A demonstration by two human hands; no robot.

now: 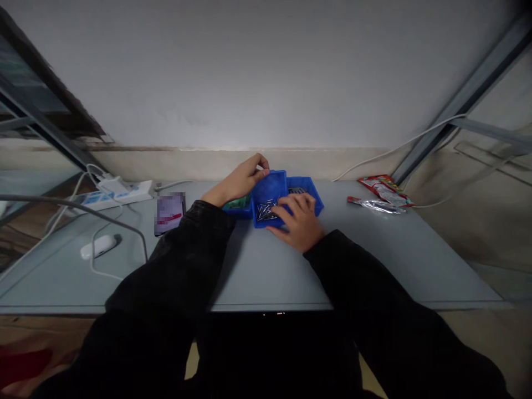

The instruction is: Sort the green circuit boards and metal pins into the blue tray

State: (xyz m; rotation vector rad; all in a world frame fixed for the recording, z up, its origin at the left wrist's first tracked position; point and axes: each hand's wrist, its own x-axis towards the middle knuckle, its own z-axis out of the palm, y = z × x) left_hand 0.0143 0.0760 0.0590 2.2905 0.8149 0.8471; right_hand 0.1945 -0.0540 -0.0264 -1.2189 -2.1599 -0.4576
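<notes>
A middle blue bin (269, 185) holds a heap of small, thin metal pieces (266, 209), too small to name surely. My left hand (251, 173) is closed at the bin's back left corner, fingertips pinching its rim. Over the front right of the same bin is my right hand (300, 221), fingers bent and apart, fingertips at the metal pieces. Its thumb lies along the front wall. Beneath my left wrist, another blue bin (239, 213) contains green stuff (238, 203). A blue bin (316, 195) at the right holds grey metal parts (296, 190), partly hidden by my right hand.
On the grey table (266, 271) at the left lie a phone (169, 213), a white rounded case or mouse (98, 246), and a power strip (118, 193) with cables. A red snack packet (386, 189) and a silver wrapper (380, 206) lie right. The wall (266, 83) stands behind.
</notes>
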